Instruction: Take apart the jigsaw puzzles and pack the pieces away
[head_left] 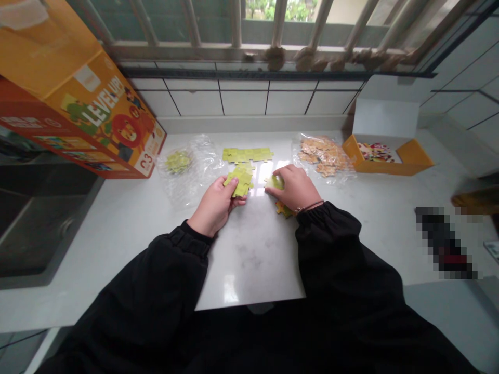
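My left hand (218, 203) is closed on several green puzzle pieces (240, 180), thumb on top. My right hand (298, 188) has its thumb and fingers around a pale green puzzle piece (275, 182) near the counter surface. Partly under that hand lies an orange and green piece (284, 209). Just beyond my hands, a joined strip of green pieces (248, 155) lies flat on the white counter (249, 254).
At the left stands a tall orange puzzle box (113, 119), beside a sink (42, 223). A clear bag (195, 179) has green pieces at its left. Another bag (325, 156) holds orange pieces, near an open yellow box (413, 158). Window bars (236, 26) rise behind.
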The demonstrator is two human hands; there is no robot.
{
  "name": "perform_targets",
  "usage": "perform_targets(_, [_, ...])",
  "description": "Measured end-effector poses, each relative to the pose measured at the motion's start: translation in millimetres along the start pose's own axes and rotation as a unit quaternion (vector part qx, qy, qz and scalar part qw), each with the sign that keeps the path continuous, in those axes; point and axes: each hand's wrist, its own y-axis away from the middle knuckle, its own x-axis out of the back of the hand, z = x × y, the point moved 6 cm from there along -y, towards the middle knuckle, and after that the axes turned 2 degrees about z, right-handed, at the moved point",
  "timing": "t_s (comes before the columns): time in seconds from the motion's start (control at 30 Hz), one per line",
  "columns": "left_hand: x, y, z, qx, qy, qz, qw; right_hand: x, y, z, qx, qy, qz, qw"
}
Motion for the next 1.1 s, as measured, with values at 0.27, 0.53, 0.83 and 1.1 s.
perform_targets(0.27, [1.3,1,-2,0.027,0.022,0.021,0.999,5,-4,-13,0.044,-0.066,0.016,0.997])
perform_targets(0.53, [-8.9,4,-3,-0.017,-0.003,-0.085,0.996,15,9,-68,0.217,-0.194,0.064,0.955])
perform_targets(0.83, [-6.6,0,-6,-0.004,-0.035,-0.062,0.997,34,3,-26,0.136,-0.136,0.032,0.981])
perform_targets(1.1, [-4.9,4,0,0.016,0.02,-0.024,0.999,24,51,11,0.03,-0.008,-0.054,0.998])
